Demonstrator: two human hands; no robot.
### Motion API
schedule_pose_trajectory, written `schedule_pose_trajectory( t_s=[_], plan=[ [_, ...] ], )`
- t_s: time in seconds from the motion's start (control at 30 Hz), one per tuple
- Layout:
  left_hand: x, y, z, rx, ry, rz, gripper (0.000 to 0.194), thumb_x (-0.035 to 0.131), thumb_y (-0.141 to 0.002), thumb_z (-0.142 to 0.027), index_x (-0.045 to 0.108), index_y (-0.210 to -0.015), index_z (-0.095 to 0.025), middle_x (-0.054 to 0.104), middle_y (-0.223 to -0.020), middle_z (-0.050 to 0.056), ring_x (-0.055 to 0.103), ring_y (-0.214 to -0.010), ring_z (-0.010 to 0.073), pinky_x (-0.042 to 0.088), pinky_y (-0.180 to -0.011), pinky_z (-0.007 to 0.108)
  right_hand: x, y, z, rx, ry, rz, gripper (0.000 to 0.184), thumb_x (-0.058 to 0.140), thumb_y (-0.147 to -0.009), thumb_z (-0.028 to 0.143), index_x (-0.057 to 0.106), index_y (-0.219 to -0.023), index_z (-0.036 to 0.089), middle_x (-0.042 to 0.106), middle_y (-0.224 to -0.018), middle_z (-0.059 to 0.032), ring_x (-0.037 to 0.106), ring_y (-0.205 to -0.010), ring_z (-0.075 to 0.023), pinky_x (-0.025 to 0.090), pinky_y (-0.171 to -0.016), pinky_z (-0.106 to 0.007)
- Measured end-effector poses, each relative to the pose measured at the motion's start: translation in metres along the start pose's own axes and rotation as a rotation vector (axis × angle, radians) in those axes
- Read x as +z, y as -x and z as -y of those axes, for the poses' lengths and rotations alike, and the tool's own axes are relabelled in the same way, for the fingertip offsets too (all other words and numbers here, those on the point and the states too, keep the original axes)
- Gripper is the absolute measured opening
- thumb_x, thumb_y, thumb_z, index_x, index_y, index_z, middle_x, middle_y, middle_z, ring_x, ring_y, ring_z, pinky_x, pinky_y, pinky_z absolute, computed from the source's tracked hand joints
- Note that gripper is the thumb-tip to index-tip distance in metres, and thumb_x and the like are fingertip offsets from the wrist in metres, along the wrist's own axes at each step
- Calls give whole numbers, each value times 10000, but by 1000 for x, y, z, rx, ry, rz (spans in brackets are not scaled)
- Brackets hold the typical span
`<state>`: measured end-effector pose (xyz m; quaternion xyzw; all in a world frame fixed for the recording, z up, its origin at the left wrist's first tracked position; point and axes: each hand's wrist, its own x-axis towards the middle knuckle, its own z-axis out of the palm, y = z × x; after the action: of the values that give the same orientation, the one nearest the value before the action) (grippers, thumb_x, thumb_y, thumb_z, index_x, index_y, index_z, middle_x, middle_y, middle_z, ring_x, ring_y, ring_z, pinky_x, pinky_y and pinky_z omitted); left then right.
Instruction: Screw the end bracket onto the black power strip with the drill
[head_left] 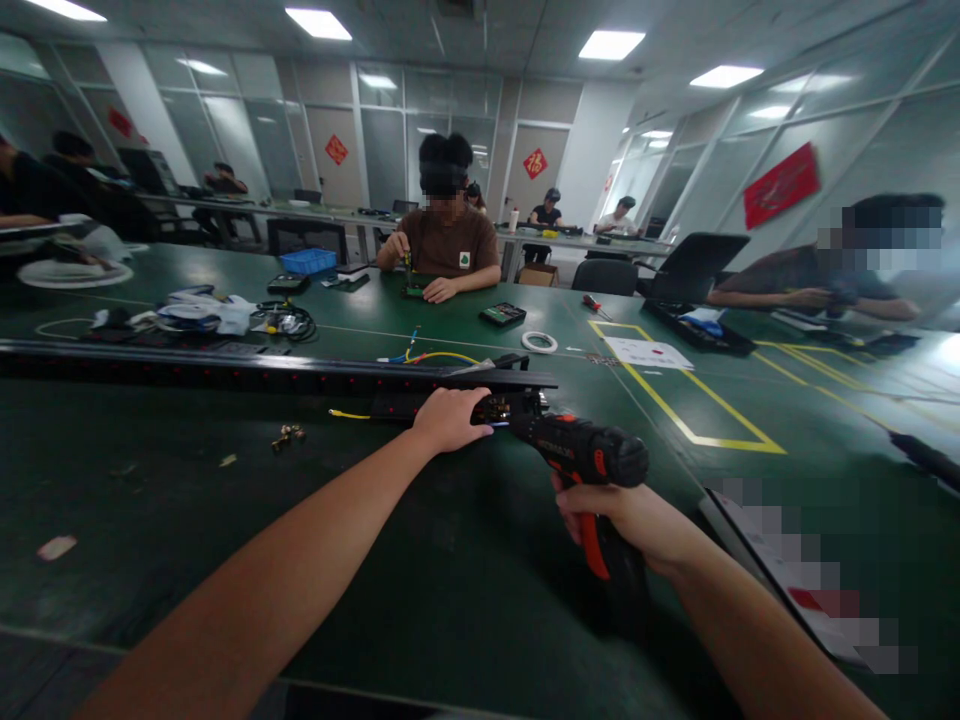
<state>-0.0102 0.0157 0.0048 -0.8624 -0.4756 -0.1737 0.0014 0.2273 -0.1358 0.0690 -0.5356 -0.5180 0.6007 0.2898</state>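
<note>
Right hand [619, 508] wrapped around one power drill [585, 447], right of centre; left hand [448, 418] at one long black rail [300, 373].
The right fingers curl about the drill's black-and-orange handle, its nose by the rail's right end, mid-frame. The left thumb and forefinger part in an arc there; I cannot tell whether they grip. Further left lie one yellow cable [351, 415] and several brassy bits [288, 437], too small to count.

- Power drill [579, 449], near: black and orange;
- Long rail [247, 371], left: black, red-dotted;
- Table [420, 600]: dark green;
- Tape [739, 444], right: yellow;
- Basket [309, 262], far: blue
</note>
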Motion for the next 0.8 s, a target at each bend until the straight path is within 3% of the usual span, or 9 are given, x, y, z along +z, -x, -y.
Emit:
schedule_pose_trajectory(
  t_s=[0.8],
  plan=[
    [-1,1,-1,1,2,-1,678,700,-864,-587,537,-1431,-253,696,-1319,91,659,-1188,313,460,-1043,443,0,0,-2,-21,-27,9,174,733,-693,279,618,-785,188,620,-576,23,583,-547,-155,473,-562,-278]
  ],
)
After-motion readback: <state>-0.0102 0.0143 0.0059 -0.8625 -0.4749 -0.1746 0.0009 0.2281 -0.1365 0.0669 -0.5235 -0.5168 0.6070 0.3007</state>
